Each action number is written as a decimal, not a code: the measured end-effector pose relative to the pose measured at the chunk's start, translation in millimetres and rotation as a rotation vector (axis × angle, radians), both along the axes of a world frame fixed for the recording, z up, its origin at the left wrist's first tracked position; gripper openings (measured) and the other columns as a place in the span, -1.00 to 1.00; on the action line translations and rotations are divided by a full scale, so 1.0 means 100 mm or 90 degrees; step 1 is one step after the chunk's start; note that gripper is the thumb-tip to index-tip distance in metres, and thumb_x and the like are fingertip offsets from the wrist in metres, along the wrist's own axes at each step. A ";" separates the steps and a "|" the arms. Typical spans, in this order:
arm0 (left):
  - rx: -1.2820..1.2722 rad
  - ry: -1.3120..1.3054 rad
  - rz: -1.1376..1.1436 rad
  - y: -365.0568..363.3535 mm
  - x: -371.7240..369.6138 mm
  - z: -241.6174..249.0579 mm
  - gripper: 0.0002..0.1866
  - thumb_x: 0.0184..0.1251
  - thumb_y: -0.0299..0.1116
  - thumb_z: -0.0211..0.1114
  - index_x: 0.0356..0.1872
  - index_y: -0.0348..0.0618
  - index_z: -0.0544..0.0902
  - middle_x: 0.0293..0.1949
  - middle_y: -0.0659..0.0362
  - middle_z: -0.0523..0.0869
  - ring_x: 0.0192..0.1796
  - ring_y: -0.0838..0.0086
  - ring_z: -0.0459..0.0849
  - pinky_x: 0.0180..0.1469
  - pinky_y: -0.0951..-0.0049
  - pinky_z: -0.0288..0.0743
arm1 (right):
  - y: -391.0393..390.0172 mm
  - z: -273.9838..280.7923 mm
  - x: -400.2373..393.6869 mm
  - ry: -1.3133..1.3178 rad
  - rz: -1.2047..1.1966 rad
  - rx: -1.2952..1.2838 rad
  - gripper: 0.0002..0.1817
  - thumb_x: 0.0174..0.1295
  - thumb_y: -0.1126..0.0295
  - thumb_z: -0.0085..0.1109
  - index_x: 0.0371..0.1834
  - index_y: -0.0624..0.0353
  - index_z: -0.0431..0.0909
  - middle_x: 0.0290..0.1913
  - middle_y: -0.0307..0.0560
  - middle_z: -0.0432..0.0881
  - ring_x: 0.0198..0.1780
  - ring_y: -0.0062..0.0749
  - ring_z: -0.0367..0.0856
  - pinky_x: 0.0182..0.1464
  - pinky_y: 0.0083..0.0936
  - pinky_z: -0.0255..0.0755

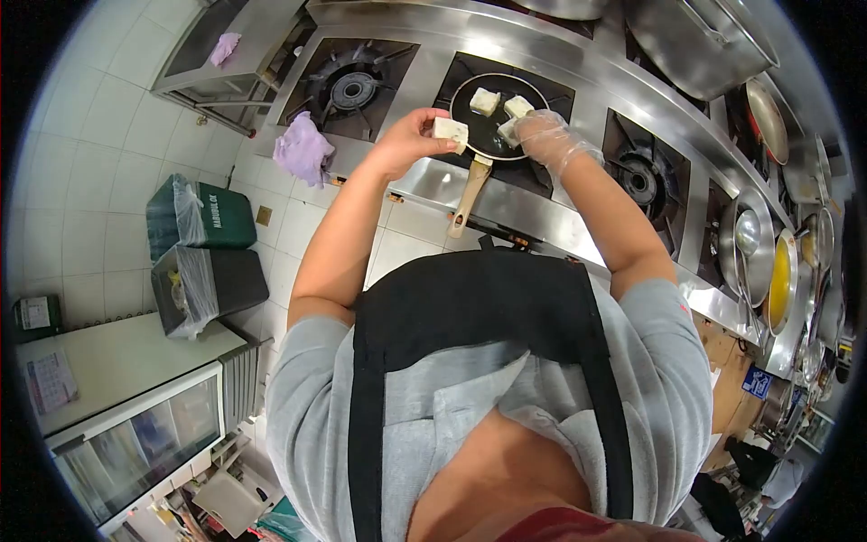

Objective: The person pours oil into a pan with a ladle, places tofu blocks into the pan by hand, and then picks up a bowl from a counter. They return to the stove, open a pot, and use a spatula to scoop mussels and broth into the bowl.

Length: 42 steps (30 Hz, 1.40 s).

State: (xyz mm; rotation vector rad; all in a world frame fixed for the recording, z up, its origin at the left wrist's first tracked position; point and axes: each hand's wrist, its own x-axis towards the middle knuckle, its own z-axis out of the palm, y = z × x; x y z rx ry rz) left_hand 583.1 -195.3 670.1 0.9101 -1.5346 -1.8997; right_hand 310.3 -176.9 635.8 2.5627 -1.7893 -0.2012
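Fingers [436,115] of the left hand [400,144] are pinched around one white block [451,134], open only as far as the block is wide, at about nine o'clock on the pan [477,154]. Right hand [547,142], in a clear glove [567,150], is over at four o'clock with its fingers bent down by a block [508,134] inside; can't tell if they've got a grip on it or are just touching.

What could go wrong, imo: the pan looks shiny and wet inside, so if it's hot, dropping a block from up high could spit oil at that bare left hand. Squeeze too hard and the block might crumble. That loose glove could melt on a hot rim. Also, the handle [470,194] sticks out past the stove edge towards six o'clock, right where an apron [479,298] could knock it. Can't see a flame, so no clue how hot it is.

Counts: four blocks, three in the pan (eleven, one and roughly five o'clock) plus the one held up. One pan on the burner, two hands, one glove, two purple cloths [305,149], both off towards ten o'clock-ish, and two bins [226,217] around eight.
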 end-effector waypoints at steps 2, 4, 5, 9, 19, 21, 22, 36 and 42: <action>-0.025 -0.036 -0.013 -0.04 -0.06 -0.01 -0.41 0.12 -0.48 0.40 0.17 -0.38 0.36 -0.02 0.10 0.57 -0.02 0.50 0.58 0.05 0.49 0.47 | 0.04 0.09 0.00 -0.051 -0.019 0.004 -0.75 0.07 0.46 0.08 -0.22 -0.03 0.69 -0.22 0.02 0.68 -0.11 -0.06 0.65 -0.06 -0.24 0.50; -0.055 -0.056 -0.014 -0.10 -0.12 -0.04 -0.44 0.13 -0.46 0.40 0.15 -0.36 0.38 -0.03 0.11 0.58 -0.03 0.51 0.58 0.04 0.51 0.47 | 0.10 0.17 0.01 -0.116 -0.030 -0.059 -0.77 0.11 0.42 0.08 -0.22 -0.02 0.69 -0.21 0.03 0.68 -0.10 -0.08 0.65 -0.04 -0.24 0.50; -0.083 -0.074 -0.017 -0.13 -0.16 -0.06 -0.47 0.15 -0.43 0.39 0.13 -0.35 0.41 -0.05 0.12 0.59 -0.04 0.52 0.58 0.03 0.52 0.48 | 0.14 0.20 0.00 -0.180 -0.044 -0.119 -0.78 0.15 0.38 0.07 -0.21 -0.02 0.70 -0.20 0.03 0.67 -0.08 -0.11 0.64 -0.01 -0.24 0.49; 0.048 -0.035 0.027 -0.31 -0.33 -0.15 -0.55 0.24 -0.32 0.34 0.08 -0.30 0.46 -0.05 0.12 0.60 -0.05 0.52 0.59 0.02 0.53 0.52 | 0.44 0.30 -0.16 -0.529 -0.078 -0.167 -0.72 0.17 0.41 0.05 -0.07 0.11 0.62 -0.14 0.05 0.67 -0.08 -0.04 0.63 0.02 -0.27 0.47; 0.365 0.165 -0.093 -0.55 -0.67 -0.13 -0.57 0.37 -0.19 0.12 0.08 -0.34 0.44 0.00 0.03 0.59 -0.03 0.21 0.64 0.07 0.36 0.63 | 1.39 0.39 -0.62 -0.794 -0.398 0.047 -0.66 0.22 0.27 0.14 0.02 0.15 0.59 -0.01 -0.05 0.61 0.05 -0.33 0.51 0.17 -0.44 0.30; 0.359 0.167 -0.099 -0.59 -0.70 -0.17 -0.55 0.40 -0.18 0.02 0.11 -0.38 0.40 0.00 -0.07 0.59 -0.06 0.09 0.66 0.04 0.32 0.65 | 1.53 0.32 -0.69 -0.911 -0.463 0.082 -0.67 0.22 0.29 0.14 0.02 0.17 0.59 -0.07 -0.10 0.61 0.01 -0.41 0.51 0.13 -0.48 0.32; 0.398 0.202 -0.159 -0.61 -0.69 -0.17 -0.53 0.42 -0.17 -0.03 0.14 -0.39 0.38 -0.02 -0.11 0.59 -0.07 0.07 0.67 0.03 0.30 0.66 | 1.59 0.37 -0.67 -0.919 -0.507 0.089 -0.67 0.21 0.31 0.15 0.01 0.19 0.58 -0.12 -0.17 0.62 -0.05 -0.50 0.51 0.08 -0.51 0.33; 0.226 0.115 -0.226 -0.47 -0.65 0.07 -0.59 0.41 -0.15 0.08 0.22 0.03 0.35 0.05 0.09 0.54 -0.06 0.31 0.63 0.06 0.23 0.56 | 1.86 0.18 -0.79 -0.977 -0.558 0.061 -0.69 0.21 0.38 0.14 0.00 0.22 0.57 -0.20 -0.21 0.65 -0.17 -0.56 0.53 -0.07 -0.59 0.36; 0.174 0.021 -0.151 -0.55 -0.65 0.00 -0.62 0.36 -0.05 0.17 0.09 0.04 0.43 -0.04 0.23 0.58 -0.09 0.46 0.60 -0.04 0.43 0.52 | 1.88 0.29 -0.75 -0.956 -0.555 0.070 -0.68 0.22 0.37 0.12 0.02 0.22 0.56 -0.18 -0.18 0.65 -0.14 -0.53 0.55 -0.05 -0.57 0.37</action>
